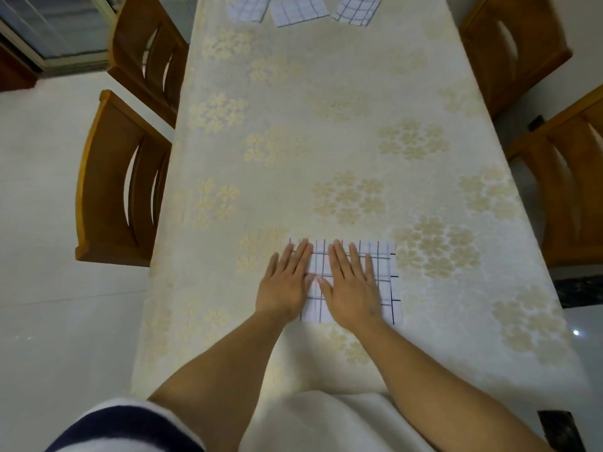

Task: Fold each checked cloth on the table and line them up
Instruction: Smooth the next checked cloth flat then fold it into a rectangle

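Note:
A white cloth with dark checks (386, 275) lies folded into a small rectangle near the front of the table (326, 141). My left hand (285, 282) lies flat over its left edge, fingers straight. My right hand (350, 285) presses flat on its middle, fingers straight and pointing away from me. Three folded checked cloths sit in a row at the far end: one on the left (246, 6), one in the middle (298, 9), one on the right (357, 9).
A cream tablecloth with pale flower prints covers the long table. Two wooden chairs (120, 187) stand along the left side and two more (561, 190) along the right. White tiled floor (49, 288) lies to the left.

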